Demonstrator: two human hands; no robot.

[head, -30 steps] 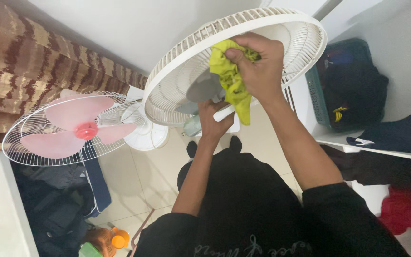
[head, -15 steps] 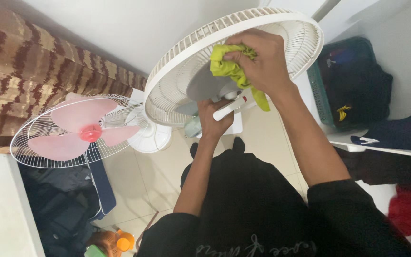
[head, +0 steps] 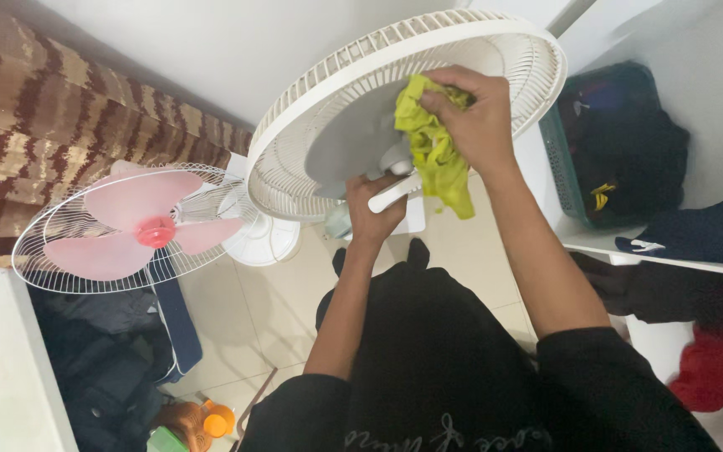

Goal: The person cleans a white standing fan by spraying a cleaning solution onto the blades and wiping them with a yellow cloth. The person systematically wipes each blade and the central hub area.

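**Cloth pressed to the white fan's blade**

Hands work close under the camera, both reaching up from black sleeves. The left hand (head: 376, 209) is closed round the white neck of the white fan (head: 353, 100), just below the motor housing, holding the head tilted toward the person. The right hand (head: 474, 117) is bunched over a yellow-green cloth (head: 437, 159), fingers curled and pinching it against the grey blade (head: 349, 138) inside the open rear grille; a loose tail of the cloth hangs down past the wrist.

As a judgement only: the front guard appears to be off, so the opening-up looks done and wiping is in hand. The cloth sits near the hub on one side of the blade; the part of the blade left of it and the ribs of the grille show no cloth on them, so they seem yet to be covered. Whether the blade is already clean cannot be told from this view.

Lower left, a second fan (head: 135, 226) with pink blades and a wire guard stands on the tiled floor (head: 269, 310), its guard in place and neither hand near it. Dark clothes lie beneath it, with an orange-capped bottle (head: 215, 418) at the bottom edge. Farther right, a green basket (head: 558, 159) holds dark garments on a white shelf (head: 671, 255), and a red cloth lies below.
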